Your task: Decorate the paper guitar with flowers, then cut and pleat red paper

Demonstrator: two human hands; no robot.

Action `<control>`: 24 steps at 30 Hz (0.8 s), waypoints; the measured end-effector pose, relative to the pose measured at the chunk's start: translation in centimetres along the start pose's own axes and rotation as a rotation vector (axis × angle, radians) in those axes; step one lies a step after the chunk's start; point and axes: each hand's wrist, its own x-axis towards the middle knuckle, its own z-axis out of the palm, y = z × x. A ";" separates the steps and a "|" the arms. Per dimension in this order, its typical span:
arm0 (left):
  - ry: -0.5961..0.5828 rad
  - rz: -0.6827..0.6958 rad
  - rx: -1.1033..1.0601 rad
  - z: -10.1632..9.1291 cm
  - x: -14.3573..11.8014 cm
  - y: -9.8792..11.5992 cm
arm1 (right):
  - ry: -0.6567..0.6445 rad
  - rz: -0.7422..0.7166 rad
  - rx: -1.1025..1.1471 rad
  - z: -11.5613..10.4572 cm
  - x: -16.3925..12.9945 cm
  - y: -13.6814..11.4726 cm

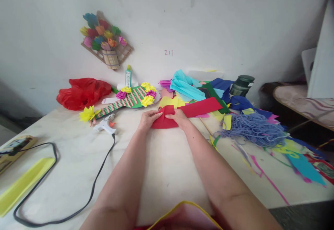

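Observation:
Both hands are on a folded piece of red paper (165,123) at the middle of the table. My left hand (148,119) pinches its left edge, fingers closed. On the other side my right hand (180,118) grips the right edge, thumb near the crease. A longer red strip (202,107) lies just beyond my right hand, slanting up to the right; whether it joins the folded piece I cannot tell. Behind the hands are yellow paper sheets (171,101) and a green guitar-shaped craft (130,98) decorated with pink strips and paper flowers.
A white glue gun (105,125) lies left, its black cord (97,178) looping towards a power strip (17,150). Yellow paper (26,179) is at the left edge. Right are tangled blue yarn (254,129), paper scraps and a dark jar (242,85). A red plastic bag (83,92) sits back left.

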 end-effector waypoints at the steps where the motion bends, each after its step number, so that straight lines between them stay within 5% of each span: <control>1: 0.007 0.002 0.015 0.0 0.0 0.0 | -0.005 0.009 0.005 0.0 0.0 0.0; 18: 0.066 0.077 0.058 0.1 0.1 -0.2 | -0.032 0.011 -0.038 -0.2 -0.1 -0.1; 24: 0.144 0.301 0.258 0.6 0.2 0.0 | -0.079 0.013 -0.034 0.0 -0.4 -0.4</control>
